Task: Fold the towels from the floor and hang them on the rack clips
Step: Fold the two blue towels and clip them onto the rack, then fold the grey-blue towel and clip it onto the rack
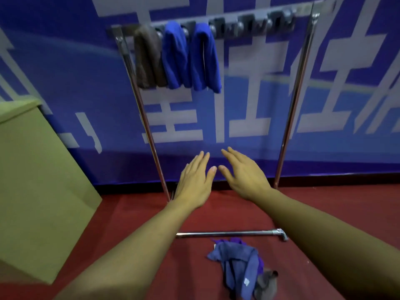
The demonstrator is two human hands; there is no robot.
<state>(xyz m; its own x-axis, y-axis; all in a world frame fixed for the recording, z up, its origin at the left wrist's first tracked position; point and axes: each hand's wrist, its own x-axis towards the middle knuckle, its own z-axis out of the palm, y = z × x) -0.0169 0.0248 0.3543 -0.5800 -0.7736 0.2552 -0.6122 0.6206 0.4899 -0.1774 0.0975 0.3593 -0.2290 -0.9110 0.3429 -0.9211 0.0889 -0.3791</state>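
A metal rack [297, 87] stands against the blue wall, with a row of grey clips [244, 26] along its top bar. Three folded towels hang from the left clips: a brown towel [148, 59] and two blue towels [175, 57] [204, 59]. A heap of loose towels [240, 265], blue-grey, purple and grey, lies on the red floor near the bottom edge. My left hand [194, 180] and my right hand [244, 172] are stretched out side by side in front of the rack's lower part, palms down, fingers straight, holding nothing.
A large cardboard box [36, 180] stands on the left. A loose chrome bar [231, 233] lies on the red floor [138, 213] between my forearms, just beyond the heap. The clips to the right of the hung towels carry nothing.
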